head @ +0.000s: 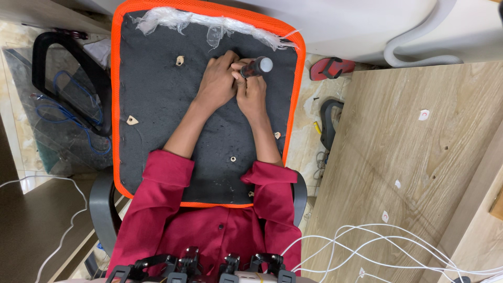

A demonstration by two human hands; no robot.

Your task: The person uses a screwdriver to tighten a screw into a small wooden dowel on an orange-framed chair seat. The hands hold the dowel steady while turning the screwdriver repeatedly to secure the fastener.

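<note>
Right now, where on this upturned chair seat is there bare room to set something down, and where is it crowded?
Free: the black seat underside left of the left hand, and the stretch between the forearms and the orange rim. The wooden board is also bare above the white cables. Crowded: the top edge, where both hands meet, the right hand gripping a screwdriver under torn plastic wrap.

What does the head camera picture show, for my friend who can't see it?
Two hands meet on the black underside of an orange-edged chair seat; the right hand grips a black-handled tool and the left hand rests beside it. Red sleeves show below, and a wooden board lies to the right.
</note>
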